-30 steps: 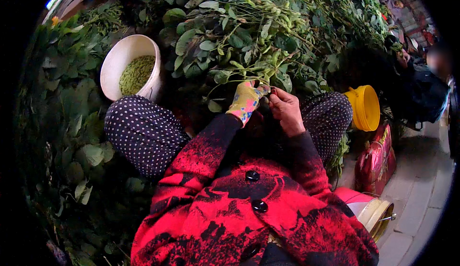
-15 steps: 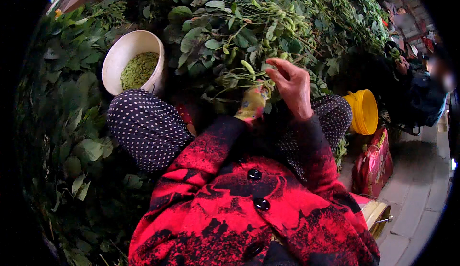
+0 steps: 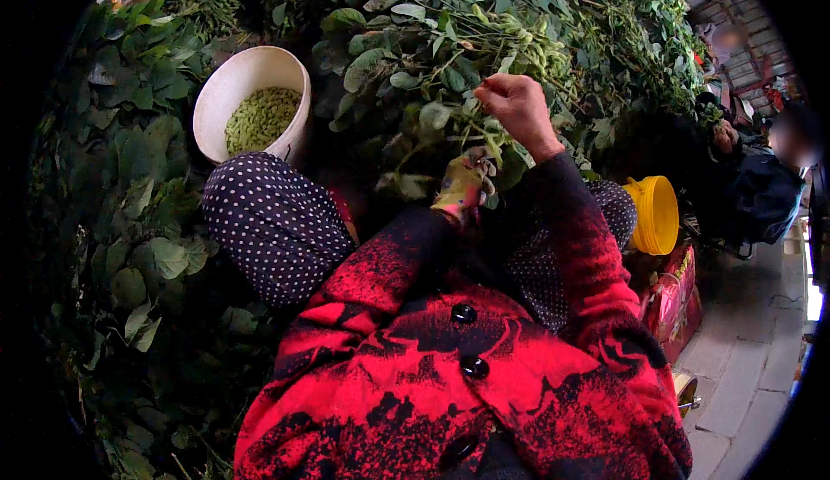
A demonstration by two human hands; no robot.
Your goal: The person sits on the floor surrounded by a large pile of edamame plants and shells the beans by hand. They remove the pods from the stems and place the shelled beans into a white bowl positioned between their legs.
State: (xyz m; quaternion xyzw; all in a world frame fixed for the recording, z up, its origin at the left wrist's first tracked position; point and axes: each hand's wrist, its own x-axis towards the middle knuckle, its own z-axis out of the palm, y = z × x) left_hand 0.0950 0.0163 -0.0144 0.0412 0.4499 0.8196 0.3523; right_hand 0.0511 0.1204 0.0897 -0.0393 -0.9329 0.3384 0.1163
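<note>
My left hand, in a yellow patterned glove, is closed on the stems of a leafy pod plant between my knees. Above and right of it, my bare right hand is raised among the leaves, fingers curled together; what they hold, if anything, is too small to make out. Pale green pods hang on plants just beyond it. At upper left, behind my left knee, a white bucket contains loose green pods.
Heaped leafy plants cover the left and back. At right are a yellow bucket, a red bag, a metal container low on the paved floor, and another person in dark clothing beside the pile.
My right hand has left my left hand, rising and moving upward, its fingers curling further. My left hand stays low with the stems, shifting slightly right. The view has shifted a little.
</note>
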